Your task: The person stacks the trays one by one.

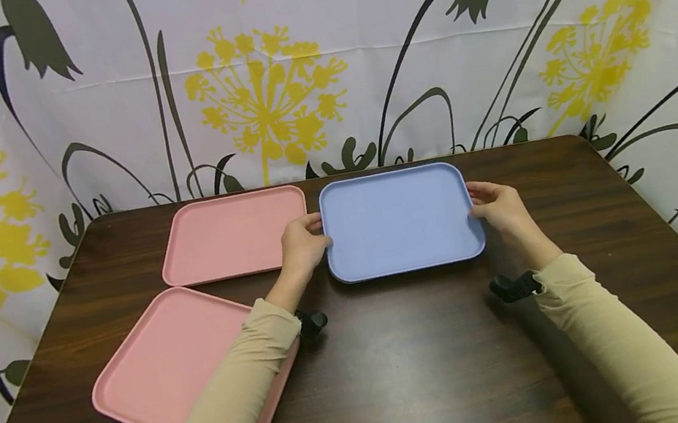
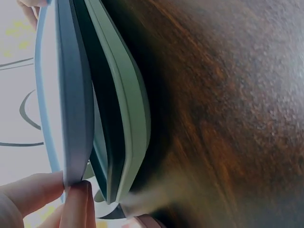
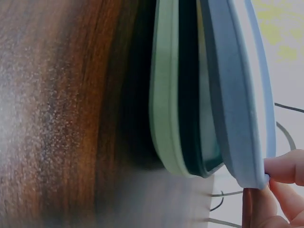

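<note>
A light blue rectangular tray (image 1: 401, 222) is held level at the table's far middle. My left hand (image 1: 304, 243) pinches its left edge, thumb on the rim and fingers beneath. On the opposite edge, my right hand (image 1: 499, 204) pinches it in the same way. Both wrist views show a dark green tray (image 2: 110, 123) below the blue one, with a gap between them. Under that lies a light green tray (image 3: 164, 99), lowest of the stack and close over the table. From the head view, the blue tray hides nearly all of these two.
One pink tray (image 1: 236, 235) lies at the back left, beside my left hand. Another pink tray (image 1: 170, 364) sits turned at an angle nearer the front, partly under my left sleeve. A flowered cloth (image 1: 315, 60) hangs behind the dark wooden table (image 1: 417, 369).
</note>
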A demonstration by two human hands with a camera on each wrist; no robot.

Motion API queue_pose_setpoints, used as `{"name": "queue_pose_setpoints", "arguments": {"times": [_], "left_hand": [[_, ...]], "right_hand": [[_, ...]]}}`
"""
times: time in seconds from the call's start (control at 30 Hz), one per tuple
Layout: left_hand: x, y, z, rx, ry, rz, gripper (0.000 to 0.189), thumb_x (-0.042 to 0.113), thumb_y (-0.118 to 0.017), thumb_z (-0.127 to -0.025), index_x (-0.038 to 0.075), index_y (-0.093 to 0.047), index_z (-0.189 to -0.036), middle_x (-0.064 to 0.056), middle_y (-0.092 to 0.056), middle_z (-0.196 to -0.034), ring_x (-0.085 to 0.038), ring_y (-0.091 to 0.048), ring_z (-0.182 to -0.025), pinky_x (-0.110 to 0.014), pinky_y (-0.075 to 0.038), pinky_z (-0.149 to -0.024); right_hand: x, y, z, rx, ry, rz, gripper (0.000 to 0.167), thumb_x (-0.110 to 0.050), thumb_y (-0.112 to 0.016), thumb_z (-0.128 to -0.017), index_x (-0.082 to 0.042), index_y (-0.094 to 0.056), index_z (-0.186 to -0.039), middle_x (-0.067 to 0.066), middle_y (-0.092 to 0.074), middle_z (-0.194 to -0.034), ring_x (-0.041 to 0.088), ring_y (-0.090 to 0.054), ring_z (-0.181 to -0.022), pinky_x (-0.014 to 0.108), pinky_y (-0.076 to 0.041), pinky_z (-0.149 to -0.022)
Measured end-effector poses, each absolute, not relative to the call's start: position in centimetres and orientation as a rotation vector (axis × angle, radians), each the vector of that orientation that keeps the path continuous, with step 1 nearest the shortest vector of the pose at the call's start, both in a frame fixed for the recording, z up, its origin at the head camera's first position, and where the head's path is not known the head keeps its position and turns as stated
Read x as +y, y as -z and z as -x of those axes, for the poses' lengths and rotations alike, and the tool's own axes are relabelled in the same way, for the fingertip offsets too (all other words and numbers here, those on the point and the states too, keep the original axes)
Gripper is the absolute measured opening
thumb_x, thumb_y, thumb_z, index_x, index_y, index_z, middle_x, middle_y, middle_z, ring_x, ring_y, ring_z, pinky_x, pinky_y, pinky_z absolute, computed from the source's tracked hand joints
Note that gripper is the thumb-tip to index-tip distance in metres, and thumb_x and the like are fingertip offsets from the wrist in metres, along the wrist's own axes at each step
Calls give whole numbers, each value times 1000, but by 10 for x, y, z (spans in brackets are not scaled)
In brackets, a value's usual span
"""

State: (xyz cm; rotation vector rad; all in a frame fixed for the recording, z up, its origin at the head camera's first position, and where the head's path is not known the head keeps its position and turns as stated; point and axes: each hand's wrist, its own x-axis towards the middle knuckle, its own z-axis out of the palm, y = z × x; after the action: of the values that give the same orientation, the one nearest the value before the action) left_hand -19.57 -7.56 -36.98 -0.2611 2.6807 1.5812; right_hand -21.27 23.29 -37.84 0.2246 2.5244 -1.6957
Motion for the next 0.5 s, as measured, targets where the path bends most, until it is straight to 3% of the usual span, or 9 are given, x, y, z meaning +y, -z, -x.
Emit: {"name": "queue_pose_setpoints", "arguments": {"times": [0.3, 0.5], "left_hand": [[-79, 375, 200, 2615, -1596, 298, 49, -10, -63, -76, -6, -59, -125, -24, -66, -118, -31, -63, -111, -36, -56, -91], [-80, 376, 199, 2588, -1587, 307, 47, -9, -62, -78, -6, -59, -125, -25, -65, -118, -31, -63, -112, -38, -55, -94]], "right_hand": [[232, 385, 218, 2540, 1642, -253, 54, 9, -55, -82, 7, -48, -135, 25, -54, -128, -7, -50, -83, 2, -45, -68], [229, 388, 221, 2548, 1576, -311, 54, 6, -54, -81, 5, -50, -135, 25, -55, -128, -4, -48, -81, 3, -44, -65]]}}
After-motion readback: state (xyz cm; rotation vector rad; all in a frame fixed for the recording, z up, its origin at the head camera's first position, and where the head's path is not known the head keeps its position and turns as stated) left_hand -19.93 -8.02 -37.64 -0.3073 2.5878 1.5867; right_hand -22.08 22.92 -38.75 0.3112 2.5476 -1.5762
